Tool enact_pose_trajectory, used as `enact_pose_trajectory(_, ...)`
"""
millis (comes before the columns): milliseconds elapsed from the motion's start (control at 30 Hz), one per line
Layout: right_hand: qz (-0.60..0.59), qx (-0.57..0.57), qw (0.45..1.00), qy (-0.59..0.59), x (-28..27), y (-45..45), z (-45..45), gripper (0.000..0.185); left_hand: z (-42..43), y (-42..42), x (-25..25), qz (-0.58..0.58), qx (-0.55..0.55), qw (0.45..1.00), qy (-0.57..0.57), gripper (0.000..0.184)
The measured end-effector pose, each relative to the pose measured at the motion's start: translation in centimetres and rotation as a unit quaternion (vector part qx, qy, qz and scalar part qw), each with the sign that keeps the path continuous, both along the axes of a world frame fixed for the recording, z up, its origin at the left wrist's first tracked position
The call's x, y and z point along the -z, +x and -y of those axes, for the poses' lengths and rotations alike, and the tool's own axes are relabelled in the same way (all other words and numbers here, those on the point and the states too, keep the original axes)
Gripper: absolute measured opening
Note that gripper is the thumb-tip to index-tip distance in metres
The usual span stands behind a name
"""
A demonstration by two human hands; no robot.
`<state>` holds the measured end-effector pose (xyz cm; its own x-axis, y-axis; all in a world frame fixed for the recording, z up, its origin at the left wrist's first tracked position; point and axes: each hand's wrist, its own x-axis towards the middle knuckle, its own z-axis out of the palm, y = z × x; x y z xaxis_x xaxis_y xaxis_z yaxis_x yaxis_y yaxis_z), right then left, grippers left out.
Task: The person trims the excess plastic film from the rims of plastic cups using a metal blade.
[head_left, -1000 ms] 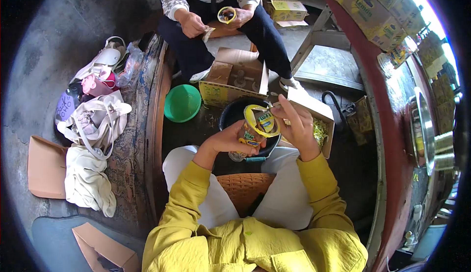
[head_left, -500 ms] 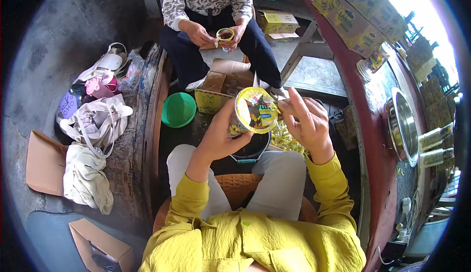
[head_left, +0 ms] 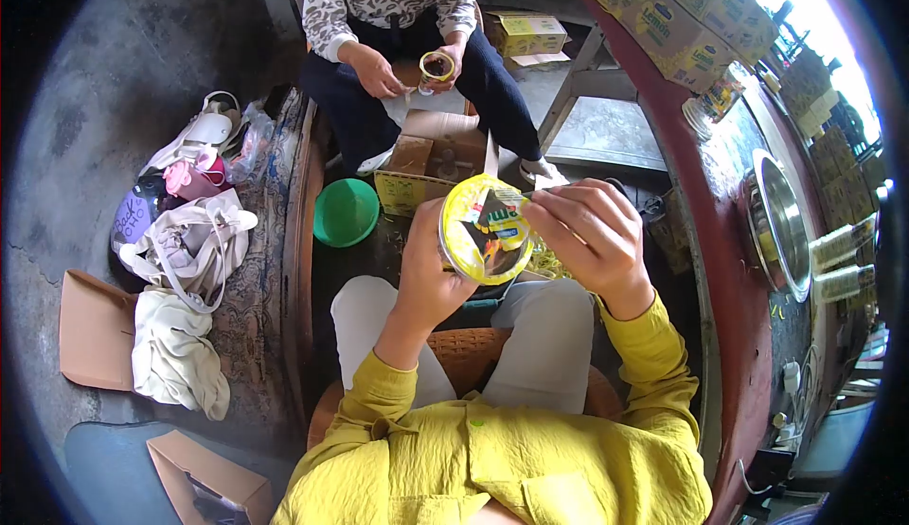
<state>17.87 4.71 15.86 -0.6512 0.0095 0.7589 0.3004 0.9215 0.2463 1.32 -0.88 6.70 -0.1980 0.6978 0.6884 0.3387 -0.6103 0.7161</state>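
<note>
My left hand (head_left: pixel 431 265) is wrapped around a plastic cup (head_left: pixel 485 277) with a yellow rim, its top tilted toward me. A printed yellow lid film (head_left: pixel 497 217) spans part of the cup's top, and dark areas show beside the print. At the cup's right edge, my right hand (head_left: pixel 597 231) pinches the film's border between thumb and fingers. Below the cup, a dark bucket with a teal handle (head_left: pixel 476 312) is mostly hidden by my hands and the cup. Yellow strips (head_left: pixel 546 262) lie in a heap behind my right hand.
Opposite me, a seated person (head_left: pixel 388 14) holds a similar cup (head_left: pixel 436 68). Between us are an open cardboard box (head_left: pixel 402 192) and a green basin (head_left: pixel 346 213). Bags (head_left: pixel 189 241) lie on the left bench. A steel bowl (head_left: pixel 781 227) stands on the right counter.
My right hand's fingers have folded in onto the film's edge; the index finger was raised before. The cup has turned slightly and shifted left. The other person's hand has drawn down from their cup.
</note>
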Motion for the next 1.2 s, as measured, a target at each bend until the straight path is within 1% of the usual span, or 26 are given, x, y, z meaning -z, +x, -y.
enact_pose_trajectory(67, -0.013, -0.006, 1.000, 0.005, 0.0, -0.3, 0.3, 0.026, 0.5, -0.3, 0.3, -0.006, -0.015, 1.000, 0.002, 0.055)
enact_pose_trajectory(100, -0.009, -0.016, 1.000, -0.002, -0.1, -0.4, 0.3, 0.029, 0.8, -0.5, 0.1, -0.021, -0.025, 0.999, 0.005, 0.056)
enact_pose_trajectory(200, -0.036, -0.043, 0.998, 0.008, 0.1, -0.6, 0.0, 0.034, 1.3, -0.7, 0.3, 0.012, -0.024, 0.999, -0.019, 0.056)
enact_pose_trajectory(233, -0.038, -0.054, 0.998, 0.014, 0.0, -0.6, -0.1, 0.038, 1.5, -0.8, 0.3, 0.003, -0.031, 0.999, -0.022, 0.056)
enact_pose_trajectory(300, -0.043, -0.054, 0.997, 0.014, -0.1, -0.6, 0.1, 0.038, 1.8, -1.0, 0.1, -0.014, -0.045, 0.999, -0.024, 0.056)
enact_pose_trajectory(400, -0.051, -0.065, 0.996, 0.023, 0.0, -0.8, 0.2, 0.038, 1.9, -1.0, -0.2, -0.038, -0.025, 0.999, -0.020, 0.055)
enact_pose_trajectory(433, -0.055, -0.066, 0.996, 0.031, 0.3, -0.9, 0.2, 0.039, 2.1, -0.8, -0.6, -0.030, -0.020, 0.999, -0.023, 0.055)
enact_pose_trajectory(533, -0.058, -0.066, 0.995, 0.038, 0.3, -0.7, 0.2, 0.042, 2.2, -0.6, -0.2, 0.025, 0.028, 0.998, -0.052, 0.053)
enact_pose_trajectory(633, -0.050, -0.068, 0.996, 0.027, 0.6, -0.3, 0.2, 0.045, 2.6, -0.6, -1.0, -0.026, 0.049, 0.996, -0.068, 0.052)
enact_pose_trajectory(733, -0.045, -0.073, 0.996, 0.020, 0.7, 0.0, 0.2, 0.046, 2.5, -0.4, -1.0, -0.036, 0.073, 0.993, -0.089, 0.052)
enact_pose_trajectory(867, -0.033, -0.081, 0.996, 0.013, 1.0, 0.4, 0.2, 0.047, 2.7, -0.5, -1.3, -0.020, 0.124, 0.979, -0.163, 0.058)
enact_pose_trajectory(967, -0.018, -0.087, 0.996, 0.010, 0.8, 0.7, 0.4, 0.047, 2.6, -0.4, -1.0, -0.010, 0.174, 0.972, -0.157, 0.061)
enact_pose_trajectory(1067, -0.012, -0.094, 0.995, 0.026, 0.4, 0.9, 0.4, 0.047, 2.4, -0.3, -0.9, 0.038, 0.223, 0.967, -0.119, 0.061)
enact_pose_trajectory(1200, 0.011, -0.118, 0.993, 0.009, -0.5, 1.5, 0.6, 0.041, 2.4, -0.3, -1.5, 0.049, 0.235, 0.964, -0.117, 0.062)
